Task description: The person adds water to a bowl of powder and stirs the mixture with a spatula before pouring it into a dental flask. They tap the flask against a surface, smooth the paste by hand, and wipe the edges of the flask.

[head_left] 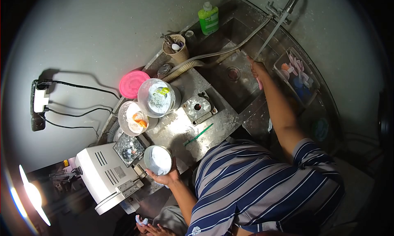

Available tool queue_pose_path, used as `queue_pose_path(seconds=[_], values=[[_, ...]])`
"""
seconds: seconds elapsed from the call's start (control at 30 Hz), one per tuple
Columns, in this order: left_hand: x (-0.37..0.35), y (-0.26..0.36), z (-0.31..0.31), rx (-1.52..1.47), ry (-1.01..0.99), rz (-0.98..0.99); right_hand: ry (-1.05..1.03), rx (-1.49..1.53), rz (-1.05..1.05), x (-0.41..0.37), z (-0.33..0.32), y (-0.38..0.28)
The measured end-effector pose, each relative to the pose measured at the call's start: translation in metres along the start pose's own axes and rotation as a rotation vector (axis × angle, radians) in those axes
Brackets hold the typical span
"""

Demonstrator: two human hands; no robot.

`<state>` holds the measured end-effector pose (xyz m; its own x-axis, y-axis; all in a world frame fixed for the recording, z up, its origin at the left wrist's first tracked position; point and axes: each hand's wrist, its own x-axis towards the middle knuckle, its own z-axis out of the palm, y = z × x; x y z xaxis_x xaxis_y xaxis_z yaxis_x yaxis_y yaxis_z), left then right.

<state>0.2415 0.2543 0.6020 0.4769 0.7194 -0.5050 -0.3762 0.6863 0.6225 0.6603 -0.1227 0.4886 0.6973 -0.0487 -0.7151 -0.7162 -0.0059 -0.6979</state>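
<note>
My left hand (168, 177) is closed round the side and underside of a mixing bowl (159, 160). Pale bluish-white powder or paste coats the inside of the bowl. Over the sink (223, 78), my right hand (258, 68) is closed with a pink piece (260, 84) showing below the fingers; its kind is unclear. A straight pale stream of water (271, 36) runs from the tap (290, 6) down to the fingers. On the metal counter lies a thin green stick-like tool (199, 134), near a powdery metal block with a hole (200, 108).
Two tubs of white powder, one with a green scoop (163, 90), one with an orange scoop (139, 121), stand beside a pink lid (134, 84). A white machine (102, 170) stands left of my bowl. Another person's hands (154, 229) show below. A clear bin (301, 78) sits right of the sink.
</note>
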Motion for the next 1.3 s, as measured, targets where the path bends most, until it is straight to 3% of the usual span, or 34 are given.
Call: queue_pose_path(seconds=[0.2,0.5,0.63,0.73,0.8,0.93,1.0,1.07,1.1,1.2,1.23,1.3], values=[[0.002,0.002,-0.007,0.02,-0.046,-0.008,-0.237,0.266,-0.225,0.006,0.007,0.017],[-0.004,0.002,0.011,-0.017,-0.015,-0.016,-0.308,0.259,-0.108,0.037,-0.019,0.011],[0.0,0.0,0.005,-0.023,-0.026,-0.021,-0.326,0.211,-0.216,0.01,-0.008,-0.007],[0.0,-0.001,0.001,-0.052,-0.085,-0.041,-0.144,0.079,-0.184,-0.011,-0.014,-0.024],[0.0,-0.002,0.0,-0.072,-0.106,-0.045,-0.052,-0.308,-0.186,-0.011,-0.032,-0.044],[-0.001,-0.001,-0.005,-0.016,-0.112,-0.046,0.195,-0.459,-0.513,0.011,-0.078,-0.101],[-0.005,0.0,0.001,0.011,-0.092,-0.031,0.354,-0.654,-0.62,-0.015,-0.095,-0.151],[-0.007,0.001,0.002,-0.005,-0.086,-0.033,0.545,-0.836,-0.97,0.003,-0.126,-0.175],[-0.008,0.001,0.003,-0.024,-0.084,-0.031,0.542,-0.838,-0.968,0.013,-0.141,-0.183],[-0.012,0.001,0.0,-0.043,-0.105,-0.032,0.071,-0.229,-0.755,0.019,-0.152,-0.201],[-0.014,0.0,0.0,-0.049,-0.088,-0.014,0.046,-0.236,-0.754,0.016,-0.151,-0.206],[-0.017,-0.001,0.004,-0.005,0.004,0.017,0.11,-0.615,-0.561,0.019,-0.15,-0.21]])
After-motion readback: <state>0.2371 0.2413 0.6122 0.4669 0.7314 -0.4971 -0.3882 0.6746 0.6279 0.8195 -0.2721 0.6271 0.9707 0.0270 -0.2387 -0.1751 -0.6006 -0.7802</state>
